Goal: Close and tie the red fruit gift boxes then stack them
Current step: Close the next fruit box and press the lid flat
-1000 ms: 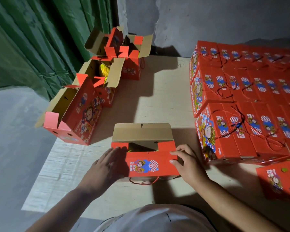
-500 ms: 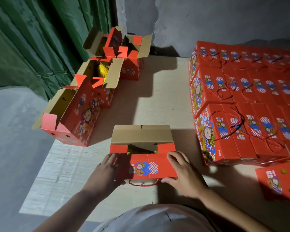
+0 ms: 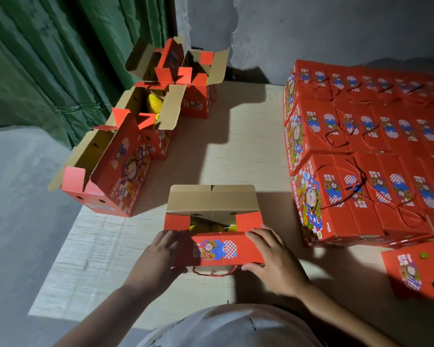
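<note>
Red fruit gift box [image 3: 217, 247] sits at the near middle of the counter [image 3: 236, 151], straight ahead of the person. Near top flap folded down over the opening; both small end flaps tucked in; far flap standing up, brown inside showing. Yellow fruit [image 3: 206, 225] visible through the gap. Red cord handle [image 3: 214, 272] loops out below the near face, untied.

Left hand [image 3: 162, 259]: grip closed around the box's left end, thumb under the near edge, fingers on top. Right hand [image 3: 273, 257]: grip around the right end, fingers on the flap corner, thumb at the lower edge.

Step in hand, as I judge it: seating the near flap before bringing the far one over.

Risks:
- near flap may spring back up if either hand lets go early;
- fruit standing proud of the rim could stop the flaps meeting;
- cord could get trapped under the box and be awkward to tie.

Further left, open boxes [image 3: 115, 171] wait in a row toward the green curtain [image 3: 48, 71], flaps splayed. Right side, closed and tied boxes [image 3: 376, 136] stand packed in stacked rows; one more closed box [image 3: 416, 269] lies apart at the near right. Grey wall [image 3: 311, 28] behind.
</note>
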Demonstrator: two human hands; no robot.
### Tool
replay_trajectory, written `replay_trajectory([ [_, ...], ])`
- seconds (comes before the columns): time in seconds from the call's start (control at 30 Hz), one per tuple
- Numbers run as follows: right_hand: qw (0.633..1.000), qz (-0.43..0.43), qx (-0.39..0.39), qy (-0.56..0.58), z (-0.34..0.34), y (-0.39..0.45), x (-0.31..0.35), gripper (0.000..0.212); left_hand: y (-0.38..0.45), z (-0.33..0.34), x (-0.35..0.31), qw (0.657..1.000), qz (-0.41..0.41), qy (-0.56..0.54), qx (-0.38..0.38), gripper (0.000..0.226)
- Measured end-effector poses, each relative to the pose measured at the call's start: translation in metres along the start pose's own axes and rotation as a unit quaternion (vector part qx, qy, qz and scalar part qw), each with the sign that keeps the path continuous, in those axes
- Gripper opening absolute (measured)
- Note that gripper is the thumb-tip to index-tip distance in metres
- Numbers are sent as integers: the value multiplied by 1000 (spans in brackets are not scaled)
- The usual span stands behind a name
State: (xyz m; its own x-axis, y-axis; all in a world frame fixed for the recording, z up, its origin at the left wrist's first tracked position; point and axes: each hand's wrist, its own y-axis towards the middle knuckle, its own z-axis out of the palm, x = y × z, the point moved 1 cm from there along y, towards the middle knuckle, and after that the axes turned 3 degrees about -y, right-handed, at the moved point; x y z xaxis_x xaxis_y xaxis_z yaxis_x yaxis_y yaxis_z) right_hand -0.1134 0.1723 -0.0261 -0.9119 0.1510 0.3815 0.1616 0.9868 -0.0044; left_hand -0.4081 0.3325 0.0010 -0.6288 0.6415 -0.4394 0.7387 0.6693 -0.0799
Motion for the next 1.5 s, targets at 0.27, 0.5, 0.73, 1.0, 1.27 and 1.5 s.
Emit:
replay_trajectory([
  [0.27, 1000, -6, -8, 0, 1, -2, 2, 81, -1, 1, -1, 1000, -13, 16, 12, 97],
  [0.5, 1000, -8, -13, 9, 4, -4, 1, 81, 1, 1, 0, 999, -15, 33, 25, 94],
  [0.73, 1000, 0, -18, 2, 10, -7, -1, 80, 3, 2, 3, 997, 7, 63, 35, 93],
  [1.0, 1000, 0, -2, -19, 16, -9, -7, 83, -6, 12, 5, 998, 10, 63, 21, 97],
  [1.27, 1000, -1, 8, -14, 20, -10, -9, 83, -15, 31, 0, 997, -33, 48, 46, 94],
  [1.5, 1000, -7, 3, -16, 19, -11, -8, 82, -17, 39, 2, 996, -38, 59, 48, 92],
])
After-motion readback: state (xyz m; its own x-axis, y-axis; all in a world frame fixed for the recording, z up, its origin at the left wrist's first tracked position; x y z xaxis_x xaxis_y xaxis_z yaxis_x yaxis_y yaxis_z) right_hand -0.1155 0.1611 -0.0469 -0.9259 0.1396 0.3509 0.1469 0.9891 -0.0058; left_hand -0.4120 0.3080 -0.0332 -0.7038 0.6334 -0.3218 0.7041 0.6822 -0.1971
